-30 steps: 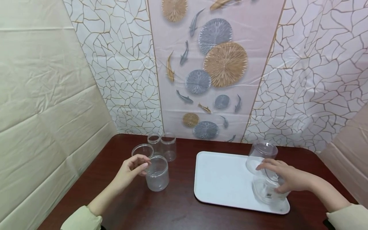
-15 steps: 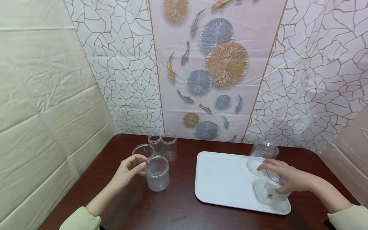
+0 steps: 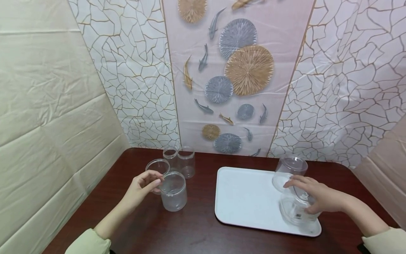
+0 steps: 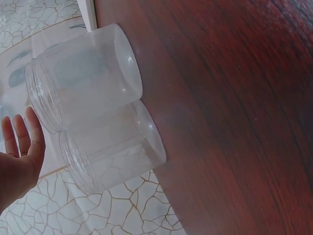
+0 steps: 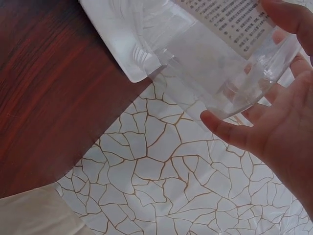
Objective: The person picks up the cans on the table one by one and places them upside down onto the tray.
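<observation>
My left hand (image 3: pixel 141 187) hovers beside the mouth of a clear plastic jar (image 3: pixel 174 201), with loosely bent fingers. In the left wrist view its fingertips are right at the rim of a frosted-looking clear jar (image 4: pixel 93 73). Another wide clear jar (image 3: pixel 157 165) stands just behind, partly hidden by that hand. Over at the right, my right hand (image 3: pixel 320 197) grips a large clear plastic jar (image 3: pixel 293 213) on the white tray (image 3: pixel 244 197). The right wrist view shows thumb and fingers spread around this jar's end, with a printed label (image 5: pixel 230 24) on its side.
Two narrower clear jars, one shorter (image 3: pixel 170 158) and one taller (image 3: pixel 186 162), stand behind the left group. A further clear jar (image 3: pixel 291 165) is on the tray's back right corner. Dark red table (image 3: pixel 196 229) lies between the jars and the tray. Patterned cloth (image 3: pixel 142 70) rises behind.
</observation>
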Demonstrator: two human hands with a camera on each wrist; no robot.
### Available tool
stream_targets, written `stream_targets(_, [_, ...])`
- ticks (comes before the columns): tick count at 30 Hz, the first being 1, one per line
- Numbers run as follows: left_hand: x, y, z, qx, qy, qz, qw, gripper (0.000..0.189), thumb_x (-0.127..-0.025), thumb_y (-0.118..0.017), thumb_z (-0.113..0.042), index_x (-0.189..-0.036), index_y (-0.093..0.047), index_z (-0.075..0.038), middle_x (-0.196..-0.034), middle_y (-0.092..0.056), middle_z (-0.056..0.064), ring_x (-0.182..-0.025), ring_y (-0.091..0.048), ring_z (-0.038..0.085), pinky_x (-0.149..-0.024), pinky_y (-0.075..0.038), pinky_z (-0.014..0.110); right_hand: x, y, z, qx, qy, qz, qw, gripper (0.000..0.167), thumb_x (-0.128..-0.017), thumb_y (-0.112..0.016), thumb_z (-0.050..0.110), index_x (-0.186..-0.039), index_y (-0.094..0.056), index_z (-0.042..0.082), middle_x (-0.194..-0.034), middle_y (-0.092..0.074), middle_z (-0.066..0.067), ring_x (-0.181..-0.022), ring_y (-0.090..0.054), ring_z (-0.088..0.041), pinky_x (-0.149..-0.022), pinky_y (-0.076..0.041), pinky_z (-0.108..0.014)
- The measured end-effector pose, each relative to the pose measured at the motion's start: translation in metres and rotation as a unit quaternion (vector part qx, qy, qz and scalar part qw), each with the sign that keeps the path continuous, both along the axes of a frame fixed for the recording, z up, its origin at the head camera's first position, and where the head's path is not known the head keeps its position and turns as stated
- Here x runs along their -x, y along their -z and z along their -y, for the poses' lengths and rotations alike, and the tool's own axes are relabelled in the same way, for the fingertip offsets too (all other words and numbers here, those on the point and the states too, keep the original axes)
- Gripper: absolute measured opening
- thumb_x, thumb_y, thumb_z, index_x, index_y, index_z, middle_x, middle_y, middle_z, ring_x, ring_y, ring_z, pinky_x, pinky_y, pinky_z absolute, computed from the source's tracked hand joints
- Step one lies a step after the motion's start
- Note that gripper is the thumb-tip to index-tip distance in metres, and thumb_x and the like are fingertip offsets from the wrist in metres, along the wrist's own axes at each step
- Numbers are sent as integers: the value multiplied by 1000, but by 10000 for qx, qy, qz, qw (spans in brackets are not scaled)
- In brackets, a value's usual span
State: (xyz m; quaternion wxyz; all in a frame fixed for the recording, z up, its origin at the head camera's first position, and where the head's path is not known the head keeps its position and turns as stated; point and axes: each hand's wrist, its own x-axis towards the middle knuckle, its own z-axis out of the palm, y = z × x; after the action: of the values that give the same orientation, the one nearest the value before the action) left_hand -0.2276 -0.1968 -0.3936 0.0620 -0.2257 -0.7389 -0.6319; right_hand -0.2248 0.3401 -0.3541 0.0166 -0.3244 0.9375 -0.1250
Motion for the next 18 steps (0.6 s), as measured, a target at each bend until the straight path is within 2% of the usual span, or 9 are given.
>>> stream_targets(9, [0,0,0,60,-104,7,9999,24,-92,-56,-3,-108,-51,15,-93,-66,-13,-85,-63,6,-68,-58,36,-2,-2,1,68,-4,156,9999,74,-58,-82,10,-122,-47,23,-134,-42,-28,-118,-40,-51,-79,-38,-70])
stream_targets(18, [-2,-4,-3,27,-71,-80,9999,22,-92,-55,-2,-107,-52,14,-94,-66,-13,-85,-62,5,-68,-57,32,-4,-4,1,-45,274,521,9983,78,-59,-83,16,-125,-45,25,-140,-30,-29,-123,-32,-57,-77,-32,-78])
